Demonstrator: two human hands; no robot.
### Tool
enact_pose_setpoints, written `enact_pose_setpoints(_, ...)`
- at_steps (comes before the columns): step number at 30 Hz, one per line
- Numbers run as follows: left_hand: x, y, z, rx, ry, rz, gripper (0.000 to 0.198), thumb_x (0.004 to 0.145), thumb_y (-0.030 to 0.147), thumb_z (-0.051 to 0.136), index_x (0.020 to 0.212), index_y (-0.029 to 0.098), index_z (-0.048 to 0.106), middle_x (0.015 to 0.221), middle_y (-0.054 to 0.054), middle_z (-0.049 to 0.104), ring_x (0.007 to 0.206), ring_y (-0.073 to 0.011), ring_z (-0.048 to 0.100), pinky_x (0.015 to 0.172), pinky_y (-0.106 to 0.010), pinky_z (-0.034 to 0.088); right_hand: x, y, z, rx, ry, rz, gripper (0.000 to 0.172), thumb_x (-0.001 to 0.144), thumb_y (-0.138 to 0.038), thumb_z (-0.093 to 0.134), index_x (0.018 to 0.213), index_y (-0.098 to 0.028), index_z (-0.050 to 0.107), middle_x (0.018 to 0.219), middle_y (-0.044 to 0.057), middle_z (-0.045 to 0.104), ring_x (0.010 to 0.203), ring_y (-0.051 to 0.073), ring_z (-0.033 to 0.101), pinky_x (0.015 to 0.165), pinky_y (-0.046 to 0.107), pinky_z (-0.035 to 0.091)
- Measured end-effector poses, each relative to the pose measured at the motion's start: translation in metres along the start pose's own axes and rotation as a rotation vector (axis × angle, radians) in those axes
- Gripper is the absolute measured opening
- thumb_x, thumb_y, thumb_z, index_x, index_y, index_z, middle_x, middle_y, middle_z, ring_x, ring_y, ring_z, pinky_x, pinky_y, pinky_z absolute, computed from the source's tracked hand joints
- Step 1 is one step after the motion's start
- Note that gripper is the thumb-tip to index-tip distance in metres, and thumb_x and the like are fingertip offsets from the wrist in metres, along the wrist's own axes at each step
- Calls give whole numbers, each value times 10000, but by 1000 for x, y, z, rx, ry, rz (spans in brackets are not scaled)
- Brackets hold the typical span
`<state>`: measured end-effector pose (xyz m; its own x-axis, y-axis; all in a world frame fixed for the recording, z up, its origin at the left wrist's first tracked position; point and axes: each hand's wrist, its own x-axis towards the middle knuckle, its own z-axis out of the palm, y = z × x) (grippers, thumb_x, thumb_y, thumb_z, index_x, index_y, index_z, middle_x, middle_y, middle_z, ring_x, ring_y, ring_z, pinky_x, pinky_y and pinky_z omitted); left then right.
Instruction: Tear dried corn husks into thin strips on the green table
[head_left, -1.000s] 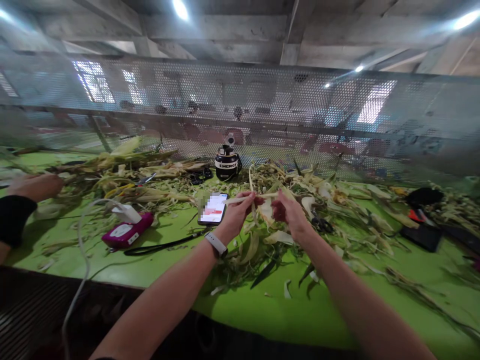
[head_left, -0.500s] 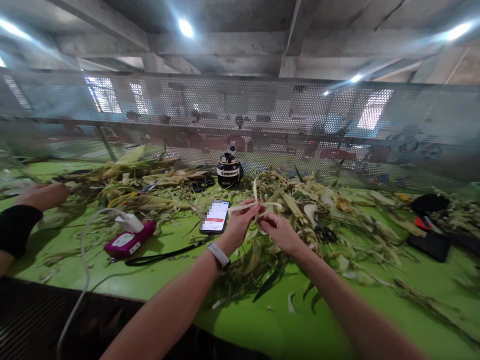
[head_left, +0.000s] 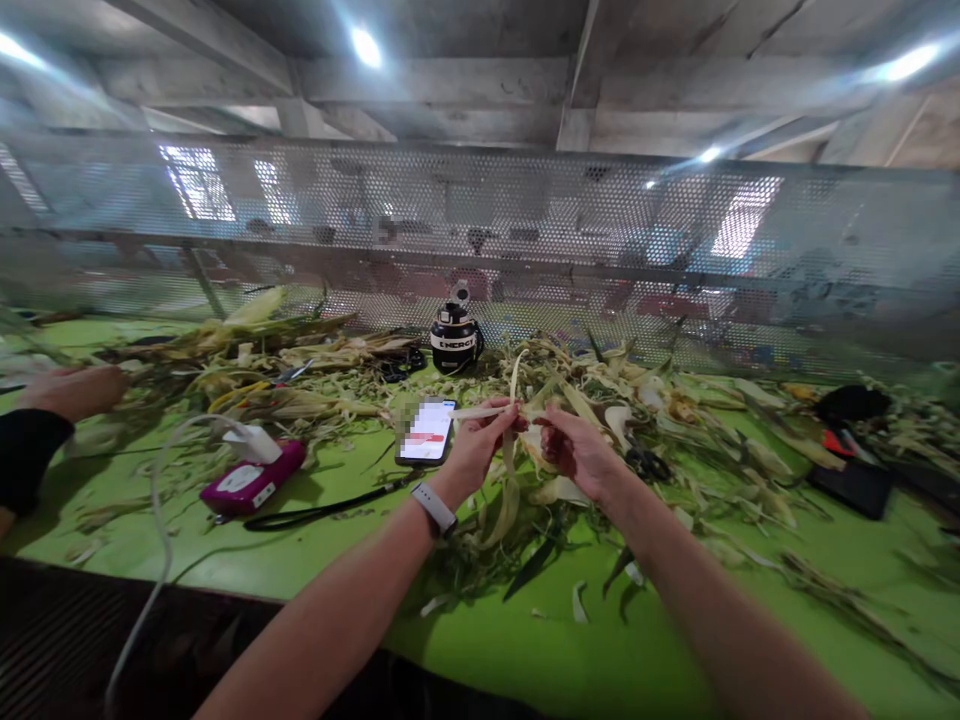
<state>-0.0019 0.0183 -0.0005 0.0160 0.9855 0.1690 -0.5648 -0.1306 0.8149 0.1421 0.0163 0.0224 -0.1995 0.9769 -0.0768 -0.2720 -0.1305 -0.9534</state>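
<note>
Pale corn husk strips (head_left: 515, 377) cross one another between my hands, above the middle of the table. My left hand (head_left: 476, 450) is closed, its thumb and fingertips pinching the strips where they cross. One strip stands up from that pinch, one points left over the phone, and another hangs below. My right hand (head_left: 579, 452) is just to the right, with thumb and forefinger pinched at the end of a strip that runs across to the left hand. Loose corn husks (head_left: 506, 510) lie heaped beneath and behind both hands.
A phone (head_left: 426, 432) with a black strap lies left of my hands, near a magenta power block (head_left: 251, 478) with a white plug and cable. Behind stands a black jug (head_left: 453, 342). Scissors (head_left: 648, 463) lie to the right. A co-worker's hand (head_left: 79, 392) is at far left.
My right hand has moved a little right, away from the left hand, drawing a husk strip out sideways. The left hand keeps its pinch. The camera view has shifted slightly.
</note>
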Motion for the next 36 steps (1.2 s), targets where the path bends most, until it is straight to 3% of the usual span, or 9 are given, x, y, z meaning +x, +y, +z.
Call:
enact_pose_setpoints(3, 2, 0, -1, -13, 40, -3, 321, 556, 288, 816, 793, 146, 653, 674, 15, 656, 605, -92, 600, 617, -211, 464, 2, 2, -1, -116, 0, -67, 305, 661, -442, 705, 582, -174, 581, 439, -60, 458, 394, 52, 373, 414, 195, 304)
enact_pose_setpoints(7, 2, -1, 0, -45, 119, -22, 338, 508, 259, 835, 759, 150, 637, 655, 20, 656, 590, -98, 607, 620, -223, 473, 4, 3, -4, -209, 69, -52, 292, 665, -428, 679, 551, -179, 579, 417, -63, 441, 382, 56, 346, 417, 218, 279)
enact_pose_setpoints(15, 1, -2, 0, -83, 96, -30, 352, 574, 312, 804, 828, 167, 610, 735, -8, 691, 722, -128, 651, 662, -228, 476, 3, -5, -9, -176, 283, -46, 301, 736, -491, 568, 654, -201, 555, 478, -34, 504, 409, 93, 422, 409, 230, 302)
enact_pose_setpoints(18, 1, -1, 1, -108, 76, 11, 347, 582, 301, 799, 835, 163, 605, 774, -6, 691, 766, -126, 649, 742, -250, 476, 0, -1, -2, -378, 222, -102, 353, 739, -525, 560, 624, -192, 541, 515, -17, 526, 467, 106, 462, 445, 235, 335)
enact_pose_setpoints(22, -1, 0, 4, -123, 58, 37, 363, 565, 250, 807, 854, 173, 603, 834, -2, 690, 805, -124, 645, 773, -254, 463, -1, 14, 8, -572, 21, -238, 315, 672, -486, 656, 709, -185, 571, 677, -6, 614, 622, 129, 541, 591, 249, 418)
enact_pose_setpoints(26, 1, 0, 2, -84, 86, 32, 349, 555, 253, 809, 832, 173, 612, 781, 4, 680, 755, -127, 635, 681, -237, 449, 1, 23, 9, -620, -127, -251, 301, 736, -488, 587, 689, -194, 546, 559, -36, 535, 531, 123, 493, 543, 249, 380)
enact_pose_setpoints(29, 6, 0, -1, -47, 161, 50, 325, 544, 270, 812, 790, 152, 636, 705, 16, 656, 668, -104, 600, 679, -244, 443, -1, 23, 6, -810, -80, -363, 319, 812, -447, 510, 614, -197, 522, 511, -36, 478, 496, 117, 434, 512, 247, 323)
enact_pose_setpoints(32, 8, -1, -4, 2, 212, 75, 326, 532, 286, 818, 778, 139, 662, 693, 14, 657, 640, -89, 573, 700, -245, 434, -7, 19, 7, -1025, 13, -571, 303, 861, -386, 480, 629, -201, 542, 572, -8, 516, 551, 134, 461, 553, 255, 323)
enact_pose_setpoints(36, 5, -2, -5, 41, 146, 57, 318, 528, 282, 823, 784, 151, 687, 741, 3, 687, 702, -100, 580, 744, -238, 422, -13, 14, 8, -1234, 108, -820, 300, 911, -362, 428, 709, -210, 590, 717, 53, 582, 721, 190, 521, 681, 289, 369)
